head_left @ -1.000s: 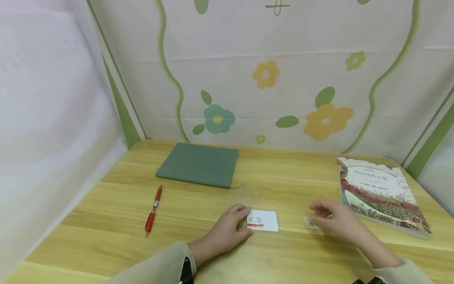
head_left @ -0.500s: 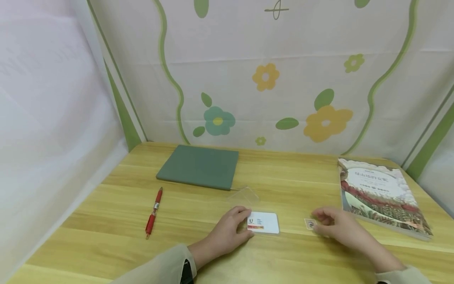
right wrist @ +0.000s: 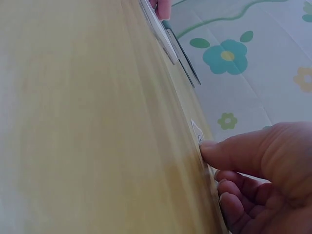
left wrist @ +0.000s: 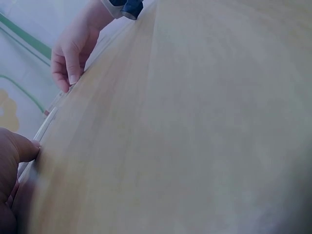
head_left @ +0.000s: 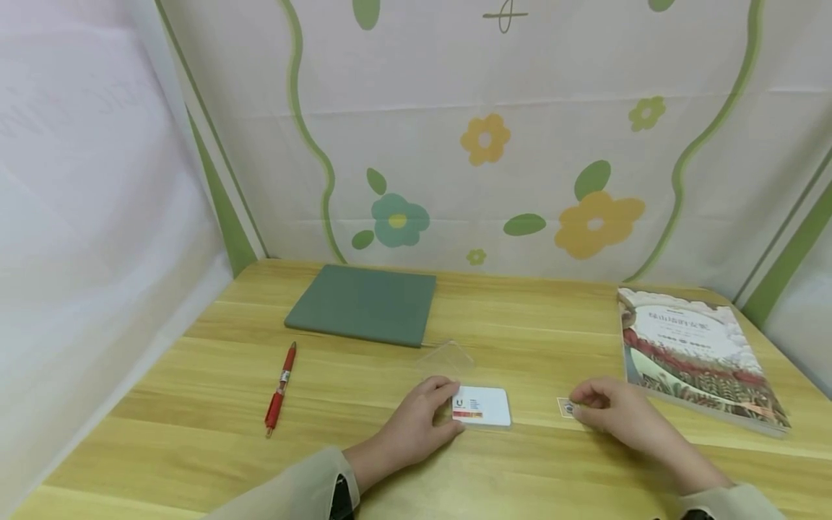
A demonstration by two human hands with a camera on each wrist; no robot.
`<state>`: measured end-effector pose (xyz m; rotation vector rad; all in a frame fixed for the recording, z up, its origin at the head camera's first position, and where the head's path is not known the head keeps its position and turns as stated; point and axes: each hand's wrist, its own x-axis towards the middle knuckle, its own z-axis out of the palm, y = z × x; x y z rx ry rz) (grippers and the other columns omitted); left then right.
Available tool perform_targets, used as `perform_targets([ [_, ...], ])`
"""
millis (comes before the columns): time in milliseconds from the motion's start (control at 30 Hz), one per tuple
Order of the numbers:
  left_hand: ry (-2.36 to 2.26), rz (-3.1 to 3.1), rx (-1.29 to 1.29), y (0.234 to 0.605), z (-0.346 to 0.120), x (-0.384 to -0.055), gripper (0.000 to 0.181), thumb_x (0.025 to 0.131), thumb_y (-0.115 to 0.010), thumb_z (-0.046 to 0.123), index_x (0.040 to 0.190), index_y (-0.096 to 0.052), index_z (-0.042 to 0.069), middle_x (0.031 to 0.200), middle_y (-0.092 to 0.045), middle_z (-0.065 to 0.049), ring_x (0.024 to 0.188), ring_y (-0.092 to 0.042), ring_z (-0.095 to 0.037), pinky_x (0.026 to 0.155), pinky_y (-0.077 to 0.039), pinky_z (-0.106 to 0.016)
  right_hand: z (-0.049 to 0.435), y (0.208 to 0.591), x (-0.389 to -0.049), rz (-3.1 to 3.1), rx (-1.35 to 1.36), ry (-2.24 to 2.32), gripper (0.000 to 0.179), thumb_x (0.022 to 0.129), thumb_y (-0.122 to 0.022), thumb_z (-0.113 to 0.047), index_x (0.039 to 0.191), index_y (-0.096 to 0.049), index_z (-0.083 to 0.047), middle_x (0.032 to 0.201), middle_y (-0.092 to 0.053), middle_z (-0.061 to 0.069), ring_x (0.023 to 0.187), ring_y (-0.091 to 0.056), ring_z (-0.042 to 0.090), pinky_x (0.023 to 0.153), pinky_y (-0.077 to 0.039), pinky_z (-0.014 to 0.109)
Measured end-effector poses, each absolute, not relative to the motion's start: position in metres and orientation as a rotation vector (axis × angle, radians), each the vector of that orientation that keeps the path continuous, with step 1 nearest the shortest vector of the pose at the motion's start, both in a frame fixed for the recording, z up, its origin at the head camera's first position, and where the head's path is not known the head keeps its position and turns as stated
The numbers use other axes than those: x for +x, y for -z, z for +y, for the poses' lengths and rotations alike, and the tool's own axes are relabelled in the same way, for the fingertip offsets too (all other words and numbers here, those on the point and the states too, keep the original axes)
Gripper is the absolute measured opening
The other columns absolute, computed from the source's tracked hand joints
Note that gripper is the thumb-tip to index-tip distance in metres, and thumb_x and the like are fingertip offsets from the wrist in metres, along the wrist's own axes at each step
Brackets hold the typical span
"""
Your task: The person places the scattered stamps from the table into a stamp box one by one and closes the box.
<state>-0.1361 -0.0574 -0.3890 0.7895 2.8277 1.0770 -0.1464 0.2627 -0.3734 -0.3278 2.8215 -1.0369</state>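
A white card (head_left: pixel 487 406) printed with a U logo and a red-orange strip lies in a shallow clear case in the middle of the table. My left hand (head_left: pixel 419 415) grips its left end, index finger at the far corner and thumb at the near one. To the right, a small square picture slip (head_left: pixel 564 407) with a pale border lies on the wood. My right hand (head_left: pixel 614 412) pinches its right edge between thumb and index finger. The right wrist view shows the thumb (right wrist: pixel 209 146) right at the slip, with the other fingers curled below.
A clear plastic piece (head_left: pixel 448 357) lies behind the card. Farther back is a dark green notebook (head_left: pixel 364 303), with a red pen (head_left: pixel 280 390) left of the hands. An illustrated book (head_left: pixel 702 354) lies beyond my right hand. A flowered curtain (head_left: pixel 416 144) borders the table (head_left: pixel 214 404).
My right hand has drawn back slightly from over the slip, then closed in on its right edge. The left hand keeps its place on the card.
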Motion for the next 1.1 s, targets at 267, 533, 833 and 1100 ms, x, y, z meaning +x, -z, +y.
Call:
perform_targets([
  [267, -1.075, 2.833, 0.787, 0.39, -0.057, -0.137, 0.055, 0.084, -0.068, 0.022, 0.131, -0.05, 0.0, 0.125, -0.051, -0.005, 0.113, -0.049, -0.016, 0.097, -0.043, -0.032, 0.26, 0.373, -0.147, 2.826, -0.3, 1.069, 0.023, 0.08, -0.071, -0.02, 0.095, -0.062, -0.006, 0.083, -0.058, 0.002, 0.074, -0.05, 0.008, 0.063, -0.044, 0.021],
  [533, -1.089, 2.823, 0.797, 0.391, -0.057, -0.137, 0.055, 0.084, -0.068, 0.021, 0.131, -0.05, 0.0, 0.125, -0.051, -0.005, 0.113, -0.049, -0.015, 0.096, -0.043, -0.032, 0.258, 0.372, -0.148, 2.826, -0.274, 1.098, 0.022, 0.077, -0.073, -0.016, 0.09, -0.058, -0.006, 0.077, -0.057, 0.002, 0.069, -0.049, 0.008, 0.059, -0.043, 0.022],
  [833, -1.094, 2.819, 0.805, 0.39, -0.058, -0.136, 0.055, 0.084, -0.068, 0.02, 0.132, -0.049, -0.001, 0.125, -0.051, -0.006, 0.113, -0.049, -0.016, 0.097, -0.043, -0.032, 0.257, 0.368, -0.149, 2.798, -0.316, 1.129, 0.019, 0.078, -0.072, -0.015, 0.087, -0.057, -0.006, 0.079, -0.057, 0.003, 0.07, -0.05, 0.008, 0.06, -0.044, 0.022],
  [1100, -1.092, 2.823, 0.797, 0.389, -0.058, -0.135, 0.055, 0.084, -0.068, 0.02, 0.131, -0.049, -0.001, 0.126, -0.051, -0.006, 0.114, -0.049, -0.016, 0.097, -0.042, -0.031, 0.257, 0.364, -0.155, 2.577, -0.313, 1.29, 0.023, 0.082, -0.068, -0.018, 0.092, -0.056, -0.001, 0.082, -0.056, 0.006, 0.071, -0.049, 0.011, 0.058, -0.044, 0.025],
])
